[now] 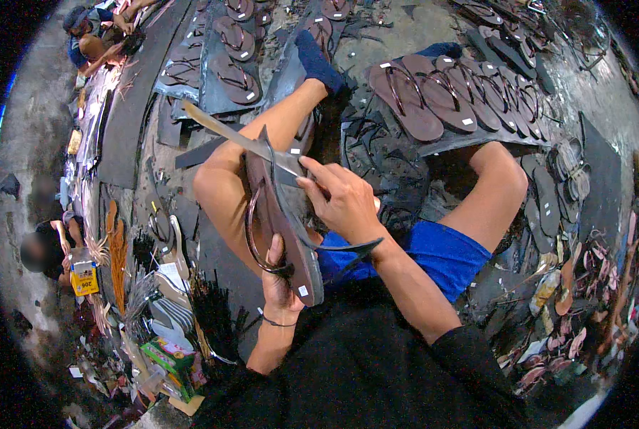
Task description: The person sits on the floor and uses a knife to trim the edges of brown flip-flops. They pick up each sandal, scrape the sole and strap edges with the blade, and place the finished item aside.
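My left hand [280,286] is closed around a brown flip-flop [285,222] near its heel, with the thumb on the footbed by the shiny dark strap. The sole stands on edge and tilted, its toe end pointing away from me. In my closed right hand [348,200] is a long narrow knife [241,139], which lies across the sole near the toe. The knife's far end is pale tan and points to the upper left. A dark rubber strip [348,250] curls along the sole's right edge and passes under my right wrist.
Brown flip-flops [405,100] stand in a row on a dark sheet beyond my right knee. More flip-flops [237,82] lie ahead on the left. Left of me are a yellow box [83,277], a green box [173,365] and rubber scraps. Another person [94,43] sits far left.
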Demonstrator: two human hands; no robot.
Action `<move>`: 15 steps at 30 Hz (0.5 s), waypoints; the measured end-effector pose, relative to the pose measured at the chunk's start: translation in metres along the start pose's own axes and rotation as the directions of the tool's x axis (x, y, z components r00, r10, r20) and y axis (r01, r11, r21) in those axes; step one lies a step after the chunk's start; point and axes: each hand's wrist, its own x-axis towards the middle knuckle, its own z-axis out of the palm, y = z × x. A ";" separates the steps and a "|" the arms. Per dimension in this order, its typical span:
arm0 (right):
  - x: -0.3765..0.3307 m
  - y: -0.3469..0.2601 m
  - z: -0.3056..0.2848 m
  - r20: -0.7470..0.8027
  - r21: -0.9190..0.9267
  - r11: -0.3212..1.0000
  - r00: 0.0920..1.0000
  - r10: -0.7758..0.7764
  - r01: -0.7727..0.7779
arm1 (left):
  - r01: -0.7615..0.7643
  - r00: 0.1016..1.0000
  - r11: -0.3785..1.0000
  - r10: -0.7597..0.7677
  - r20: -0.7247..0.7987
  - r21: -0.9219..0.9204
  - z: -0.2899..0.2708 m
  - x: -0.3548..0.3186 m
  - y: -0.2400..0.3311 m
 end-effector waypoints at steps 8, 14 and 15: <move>0.051 0.033 -0.039 0.629 0.299 0.678 0.672 0.389 -0.672 | -0.256 0.965 0.533 0.186 0.183 0.807 -0.032 -0.021 -0.016; -0.001 -0.005 -0.077 0.237 0.236 0.946 0.957 0.168 -0.224 | -0.176 0.911 0.735 -0.131 0.391 0.655 0.017 0.013 0.020; -0.004 -0.007 -0.078 0.208 0.245 0.948 0.966 0.152 -0.202 | -0.207 0.900 0.796 -0.073 0.431 0.569 0.040 0.021 0.023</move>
